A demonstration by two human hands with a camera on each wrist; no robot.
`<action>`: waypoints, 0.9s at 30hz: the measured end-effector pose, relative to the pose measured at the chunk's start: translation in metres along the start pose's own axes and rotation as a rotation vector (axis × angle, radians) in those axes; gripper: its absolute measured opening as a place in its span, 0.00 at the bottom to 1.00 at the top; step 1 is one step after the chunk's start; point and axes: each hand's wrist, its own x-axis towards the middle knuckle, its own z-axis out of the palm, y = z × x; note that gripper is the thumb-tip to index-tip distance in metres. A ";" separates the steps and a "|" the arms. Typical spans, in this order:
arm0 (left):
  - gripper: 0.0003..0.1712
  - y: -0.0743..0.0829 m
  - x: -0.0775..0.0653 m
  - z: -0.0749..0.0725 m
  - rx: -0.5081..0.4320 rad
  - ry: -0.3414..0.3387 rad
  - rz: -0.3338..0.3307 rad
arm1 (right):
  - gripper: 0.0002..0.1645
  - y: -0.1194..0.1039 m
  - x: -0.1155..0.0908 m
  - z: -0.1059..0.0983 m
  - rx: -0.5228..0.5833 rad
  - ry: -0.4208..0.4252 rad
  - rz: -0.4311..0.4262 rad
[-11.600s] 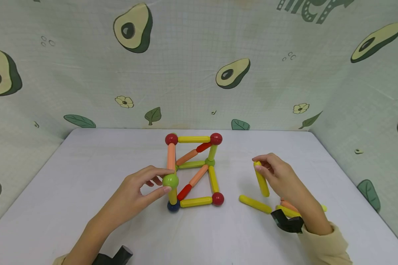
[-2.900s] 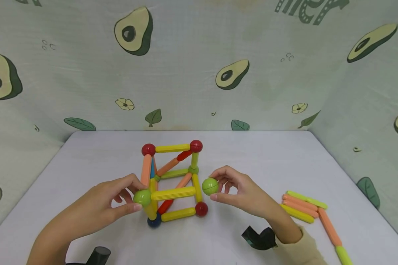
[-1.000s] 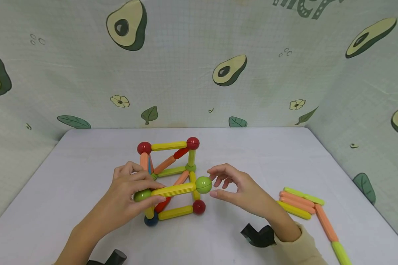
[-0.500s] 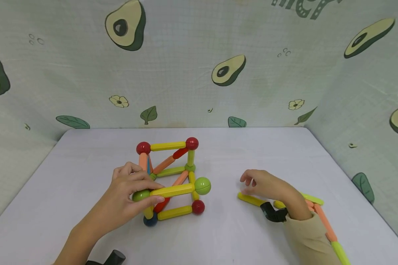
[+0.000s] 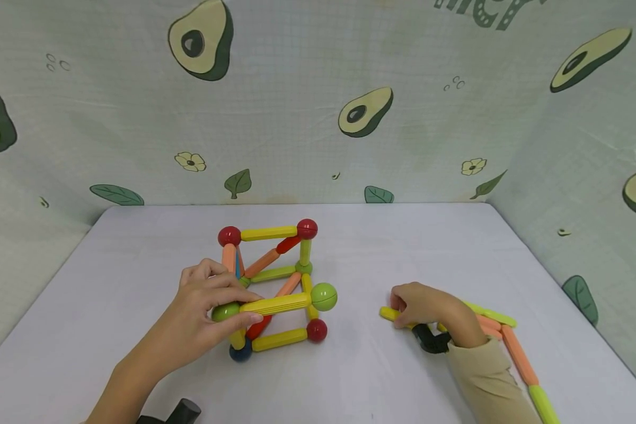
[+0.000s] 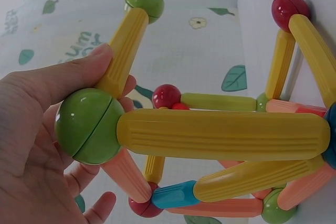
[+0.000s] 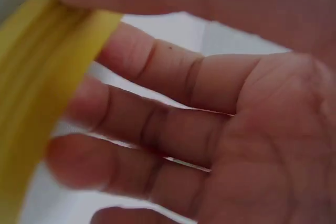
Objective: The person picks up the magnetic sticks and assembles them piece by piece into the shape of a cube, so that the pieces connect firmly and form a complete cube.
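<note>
Ball-and-rod frame (image 5: 280,340) stands, in the head view, on the white table (image 5: 138,241) left of the middle; your left hand (image 5: 209,303) pinches its front upper yellow rod (image 5: 283,304), while your right hand (image 5: 424,305) holds a loose yellow rod (image 5: 388,312) well apart from it. In the left wrist view, your left hand grips this upper rod between two green balls (image 6: 89,126), one at each end. In the right wrist view, you pinch the loose rod, its ribbed side close to the camera.
</note>
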 end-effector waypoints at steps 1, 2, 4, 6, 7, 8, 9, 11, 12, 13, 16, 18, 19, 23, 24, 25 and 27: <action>0.11 0.000 0.000 0.000 0.001 0.001 0.002 | 0.12 0.000 0.001 0.000 0.003 0.009 -0.021; 0.11 0.000 0.000 0.000 0.002 0.003 0.006 | 0.12 -0.001 0.002 0.000 0.008 0.024 -0.047; 0.11 0.000 0.000 0.000 0.001 0.004 0.006 | 0.11 -0.003 0.004 0.000 0.030 0.068 -0.111; 0.11 0.001 0.001 0.000 0.003 0.003 0.001 | 0.11 -0.007 0.006 0.000 0.062 0.126 -0.180; 0.11 0.001 0.001 0.000 0.005 0.001 -0.004 | 0.11 -0.010 0.006 0.000 0.085 0.153 -0.209; 0.11 0.001 0.001 0.000 0.007 0.000 -0.007 | 0.11 -0.013 0.006 0.000 0.106 0.180 -0.236; 0.11 0.001 0.001 0.000 0.009 -0.001 -0.010 | 0.12 -0.017 0.006 0.000 0.127 0.202 -0.258; 0.11 0.001 0.001 -0.001 0.013 -0.003 -0.015 | 0.12 -0.025 0.006 0.002 0.171 0.235 -0.295; 0.11 0.001 0.000 -0.001 0.013 -0.003 -0.015 | 0.13 -0.030 0.005 0.003 0.194 0.246 -0.312; 0.11 0.001 0.000 -0.001 0.011 -0.004 -0.017 | 0.13 -0.034 0.005 0.004 0.217 0.255 -0.332; 0.11 0.001 0.000 -0.001 0.008 -0.003 -0.015 | 0.13 -0.046 0.006 0.011 0.288 0.277 -0.399; 0.11 0.000 0.001 -0.001 0.007 -0.005 -0.016 | 0.14 -0.053 0.007 0.015 0.337 0.284 -0.444; 0.11 0.000 0.001 -0.001 0.005 -0.006 -0.019 | 0.14 -0.056 0.008 0.018 0.361 0.285 -0.464; 0.11 -0.001 0.001 -0.001 0.008 -0.010 -0.031 | 0.15 -0.066 0.011 0.028 0.394 0.290 -0.519; 0.11 -0.001 0.001 -0.001 0.008 -0.009 -0.031 | 0.15 -0.067 0.011 0.030 0.390 0.291 -0.527; 0.11 -0.002 0.001 -0.001 0.010 -0.010 -0.032 | 0.15 -0.069 0.012 0.032 0.386 0.291 -0.530; 0.11 -0.002 0.001 -0.001 0.014 -0.012 -0.035 | 0.15 -0.071 0.014 0.036 0.375 0.294 -0.535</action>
